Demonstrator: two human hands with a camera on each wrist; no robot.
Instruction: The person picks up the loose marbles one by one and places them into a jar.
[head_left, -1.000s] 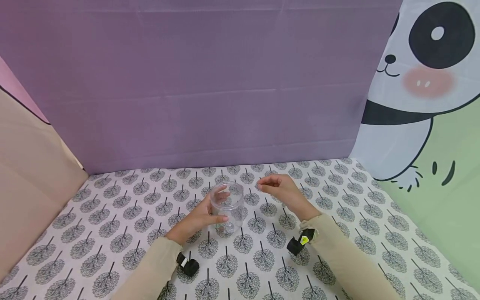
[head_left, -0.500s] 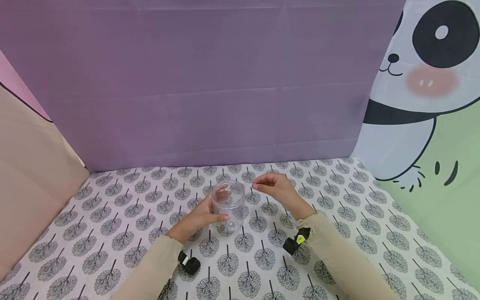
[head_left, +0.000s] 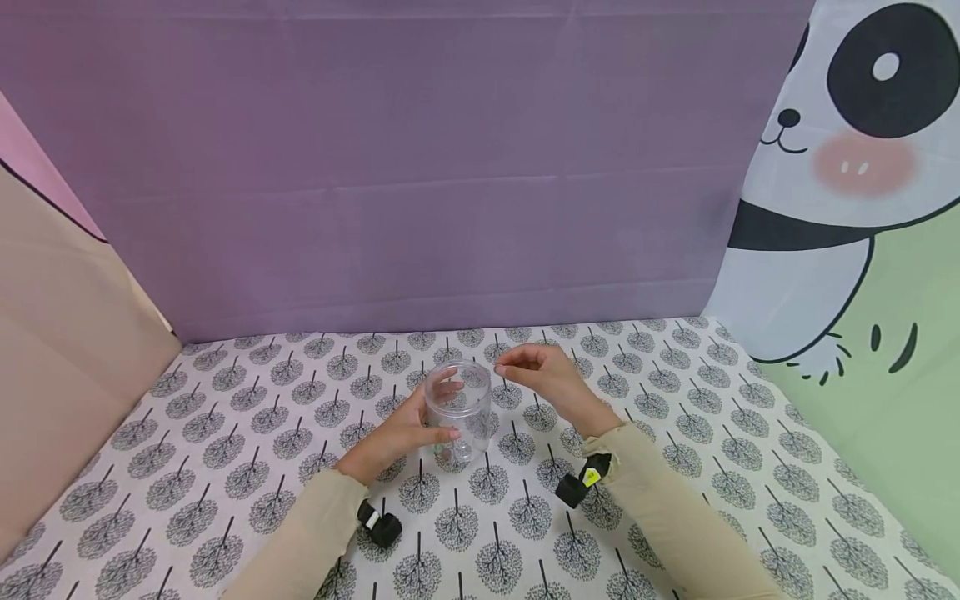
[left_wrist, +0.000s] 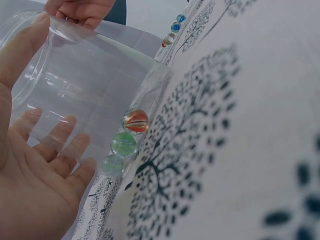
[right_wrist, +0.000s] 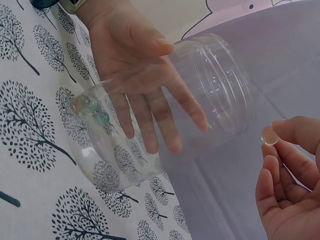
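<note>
Clear marble (right_wrist: 270, 136), pinched by the right hand (head_left: 551, 382) just beside the jar (head_left: 473, 419), is probably light, hard and slippery (better held from 2 opposite sides), while the left hand (head_left: 401, 429) grips this jar.

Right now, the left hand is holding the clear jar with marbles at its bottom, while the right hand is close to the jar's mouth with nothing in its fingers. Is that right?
Not quite: the right hand isn't empty. The right wrist view shows it pinching a clear marble. The left hand does hold the clear jar, with marbles at its bottom.
</note>
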